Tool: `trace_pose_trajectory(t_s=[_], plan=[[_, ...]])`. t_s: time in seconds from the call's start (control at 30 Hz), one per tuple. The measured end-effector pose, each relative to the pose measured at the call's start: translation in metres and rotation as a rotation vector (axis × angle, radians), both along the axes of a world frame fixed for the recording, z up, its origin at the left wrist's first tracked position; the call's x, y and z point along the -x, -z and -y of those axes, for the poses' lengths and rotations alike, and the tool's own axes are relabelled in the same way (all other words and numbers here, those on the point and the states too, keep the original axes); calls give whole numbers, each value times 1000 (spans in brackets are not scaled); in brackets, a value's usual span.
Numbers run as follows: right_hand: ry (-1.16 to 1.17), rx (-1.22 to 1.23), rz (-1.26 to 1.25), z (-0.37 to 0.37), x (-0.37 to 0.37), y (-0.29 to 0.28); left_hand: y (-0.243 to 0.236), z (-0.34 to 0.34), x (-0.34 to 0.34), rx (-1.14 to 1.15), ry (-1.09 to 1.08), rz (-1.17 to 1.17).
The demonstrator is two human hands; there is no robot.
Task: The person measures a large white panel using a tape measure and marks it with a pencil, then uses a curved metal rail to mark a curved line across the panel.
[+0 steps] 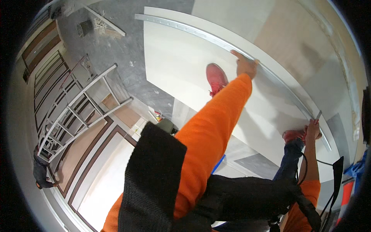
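A long metal profile (185, 29) lies along the far edge of a large white board (177, 62) on the floor. My left hand (246, 65) presses on the profile near its middle, thumb and a finger spread along it. At the profile's right end, my right hand (312, 130) is closed around a slim tool, seemingly a utility knife (318, 115), whose tip points up past the fingers. Its handle is mostly hidden in the fist. One red shoe (216, 78) stands on the board; the other red shoe (293, 135) is beside my right hand.
A metal ladder (83, 91) stands at the left, and a person in dark clothes (41, 172) is beyond its lower end. A dark bucket (85, 28) and scraps (104, 28) lie far left. Black straps (152, 178) hang across my lower view. Blue plastic (356, 169) is far right.
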State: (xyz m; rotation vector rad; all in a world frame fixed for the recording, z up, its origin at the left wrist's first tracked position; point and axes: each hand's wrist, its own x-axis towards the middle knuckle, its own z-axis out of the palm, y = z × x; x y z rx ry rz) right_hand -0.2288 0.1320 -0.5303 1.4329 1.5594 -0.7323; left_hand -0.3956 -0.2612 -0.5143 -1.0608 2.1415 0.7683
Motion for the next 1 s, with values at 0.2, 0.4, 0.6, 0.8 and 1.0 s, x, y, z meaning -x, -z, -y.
trace_pose_trajectory(t_s=[0.2,0.4,0.6,0.8,1.0], plan=[[-455,-116,-383,82,78,-44,-22,-19,13,-49,52,61],[-1128,132,-821,196,152,-45,-2,115,67,-45,-124,-272],[-1339,200,-713,225,172,-24,8,136,58,-177,-54,-151],[-1332,277,-739,225,178,-24,17,145,52,-227,-161,-225],[-1298,278,-849,224,179,-21,15,143,52,-174,-128,-283]])
